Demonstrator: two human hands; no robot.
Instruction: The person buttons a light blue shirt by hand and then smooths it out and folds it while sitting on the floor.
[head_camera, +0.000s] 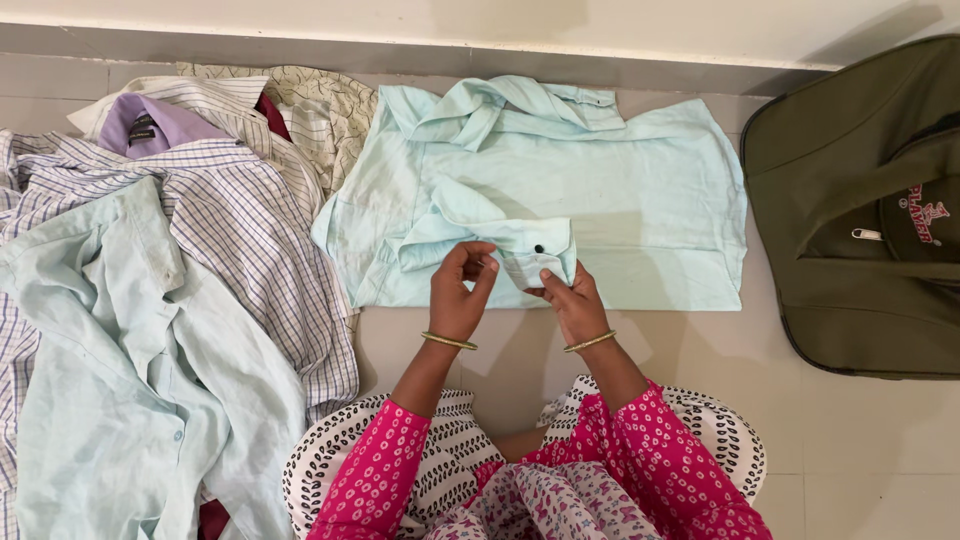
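On the pale tiled floor (850, 440), a light blue shirt (640, 200) lies spread flat beside a zipped olive duffel bag (860, 220), its contents hidden. The left hand (458, 290) and right hand (572, 300) pinch the shirt's buttoned cuff (535, 255) with closed fingers. A heap of striped shirts (230, 220) lies left.

A floor (860, 440) of pale, glossy tiles is seen, crossed by thin grout lines. Along the top, a grey skirting band (300, 55) is set at the foot of a cream wall (600, 18). The scene is lit evenly by soft, diffuse light, and faint shadows are cast on the tiles. A darker shadow is thrown across the wall's upper right corner.
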